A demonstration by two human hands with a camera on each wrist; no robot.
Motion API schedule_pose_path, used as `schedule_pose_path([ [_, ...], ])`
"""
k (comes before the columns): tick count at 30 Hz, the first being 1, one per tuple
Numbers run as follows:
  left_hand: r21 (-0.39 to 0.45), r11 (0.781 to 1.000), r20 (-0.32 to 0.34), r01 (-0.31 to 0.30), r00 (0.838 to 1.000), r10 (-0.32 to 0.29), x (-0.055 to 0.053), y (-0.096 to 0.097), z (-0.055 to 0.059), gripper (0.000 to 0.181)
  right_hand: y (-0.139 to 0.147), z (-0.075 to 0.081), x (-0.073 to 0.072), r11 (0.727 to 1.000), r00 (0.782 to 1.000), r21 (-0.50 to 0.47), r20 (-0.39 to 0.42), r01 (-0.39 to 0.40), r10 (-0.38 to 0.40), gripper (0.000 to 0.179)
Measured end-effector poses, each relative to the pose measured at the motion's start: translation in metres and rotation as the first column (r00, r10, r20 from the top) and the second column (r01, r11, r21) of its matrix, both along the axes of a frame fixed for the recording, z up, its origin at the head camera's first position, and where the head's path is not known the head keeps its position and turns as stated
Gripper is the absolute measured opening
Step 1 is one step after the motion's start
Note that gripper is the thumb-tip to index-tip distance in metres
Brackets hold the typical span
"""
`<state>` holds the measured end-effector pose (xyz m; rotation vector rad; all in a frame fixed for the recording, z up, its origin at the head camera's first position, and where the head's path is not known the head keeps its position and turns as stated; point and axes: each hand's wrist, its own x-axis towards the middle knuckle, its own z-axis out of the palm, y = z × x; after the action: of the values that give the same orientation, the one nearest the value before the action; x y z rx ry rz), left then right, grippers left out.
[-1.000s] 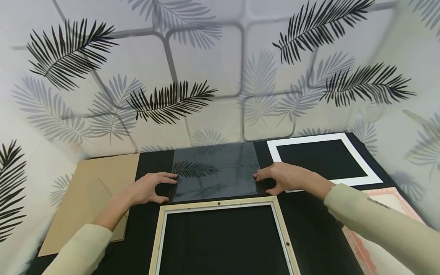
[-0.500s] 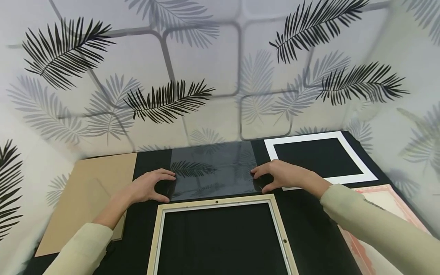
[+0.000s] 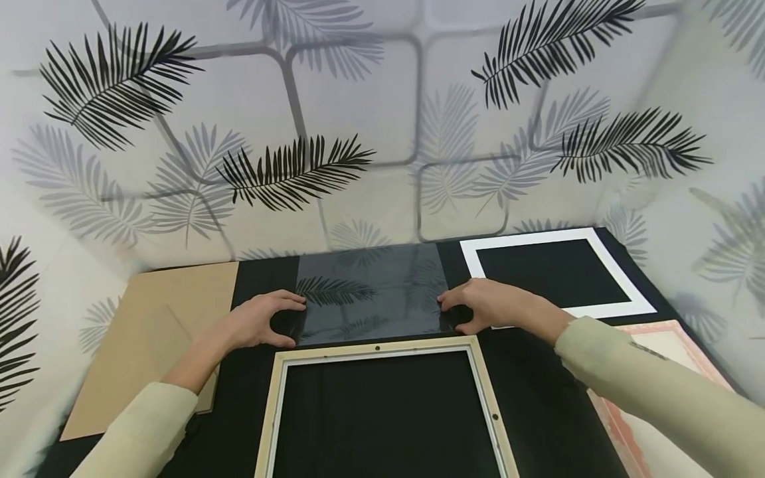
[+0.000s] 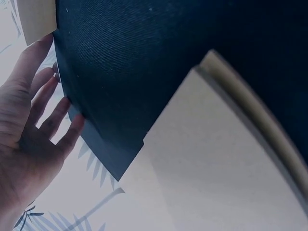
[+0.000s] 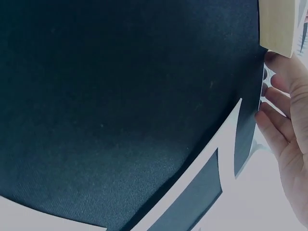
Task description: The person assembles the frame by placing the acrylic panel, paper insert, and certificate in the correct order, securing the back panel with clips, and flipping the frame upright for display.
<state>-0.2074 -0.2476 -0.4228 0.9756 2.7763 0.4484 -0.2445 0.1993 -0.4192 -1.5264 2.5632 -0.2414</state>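
A clear, glossy sheet (image 3: 367, 312) lies flat on the black cloth, reflecting the leaf pattern; whether it is glass or plastic I cannot tell. At its left side is my left hand (image 3: 254, 325), fingertips at the edge, thumb near the near corner. My right hand (image 3: 487, 305) sits the same way at the right side. In the left wrist view the fingers (image 4: 57, 115) are spread and fairly straight; the right wrist view shows similar right fingers (image 5: 274, 132). Just in front of the sheet lies an unfilled pale wooden picture frame (image 3: 382, 348), its lower part out of view.
Left of the sheet is a tan backing board (image 3: 161, 318), with my left forearm over part of it. A white mat border (image 3: 538, 237) lies at the back right. Below it a pink-edged print (image 3: 651, 328) is partly covered by my right sleeve. The patterned wall (image 3: 370, 199) rises behind.
The head view has shifted slightly. Both hands stay at the sheet's sides, and the sheet and frame keep their places.
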Motion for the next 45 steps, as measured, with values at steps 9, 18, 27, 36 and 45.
schedule_pose_path([
  [9,0.01,1.0,-0.009,-0.006,1.0,0.006,-0.0008,-0.0009,0.0005,0.064,0.0005,-0.0009,0.0,1.0,1.0,-0.013,-0.022,-0.007,0.007,0.033],
  [18,0.014,1.0,-0.005,-0.015,1.0,0.015,-0.001,0.001,0.0002,0.064,0.0048,-0.0009,0.0,0.999,1.0,-0.026,0.025,0.018,-0.018,0.036],
  [27,0.018,1.0,0.013,0.008,1.0,-0.008,-0.0018,0.0003,-0.001,0.068,0.0073,0.0,0.0007,0.997,0.993,-0.049,0.105,0.059,-0.053,0.035],
  [36,0.025,1.0,0.031,0.012,0.999,-0.013,-0.0014,-0.0012,0.0007,0.07,0.0033,-0.0015,0.0001,1.0,1.0,-0.031,0.005,-0.003,0.003,0.034],
  [45,0.041,0.999,0.064,-0.023,0.998,0.02,-0.002,-0.0024,0.0007,0.068,0.0032,-0.0039,-0.0009,0.999,1.0,-0.046,-0.006,-0.018,0.017,0.032],
])
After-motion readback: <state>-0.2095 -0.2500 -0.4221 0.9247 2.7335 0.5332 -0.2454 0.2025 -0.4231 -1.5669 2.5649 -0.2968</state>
